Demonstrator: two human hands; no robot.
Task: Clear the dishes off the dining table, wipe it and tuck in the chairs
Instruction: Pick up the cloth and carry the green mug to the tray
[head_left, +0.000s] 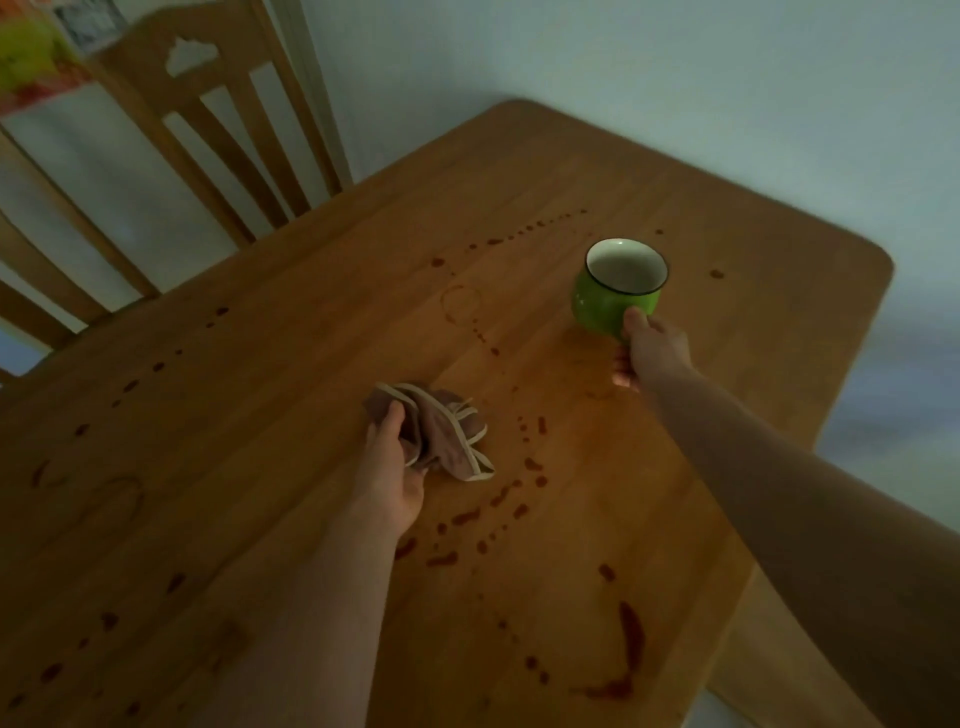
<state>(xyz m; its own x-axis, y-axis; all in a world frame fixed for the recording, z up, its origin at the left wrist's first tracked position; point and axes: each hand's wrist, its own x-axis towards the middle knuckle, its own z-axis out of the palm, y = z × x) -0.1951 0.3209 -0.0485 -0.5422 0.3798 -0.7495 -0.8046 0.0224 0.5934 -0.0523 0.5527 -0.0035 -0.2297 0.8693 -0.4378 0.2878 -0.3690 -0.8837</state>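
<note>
The fingers of the left hand (392, 467) are curled round a bunched brown cloth (447, 436) with pale edging, which is pressed to the tabletop (311, 322) near its middle, apparently so that it is ready for wiping. The fingers of the right hand (652, 351) are closed on a green mug (608, 299) to the right and farther off. The thumb is laid on the near wall and the other fingers are tucked beneath; the handle is hidden. The mug is seen tilted, its white inside showing nothing, and is judged to be lifted clear so the wood under it can be reached, though contact with the tabletop cannot be ruled out. A damp patch is visible just below it. Reddish-brown stains (631, 631) are scattered in trails across the wood from near to far, and a faint ring mark (461, 301) is left between cloth and mug. No other dishes are seen. A wooden chair (208, 130) is set at the far left edge, close against the tabletop. Wiping is judged to be barely begun.
</note>
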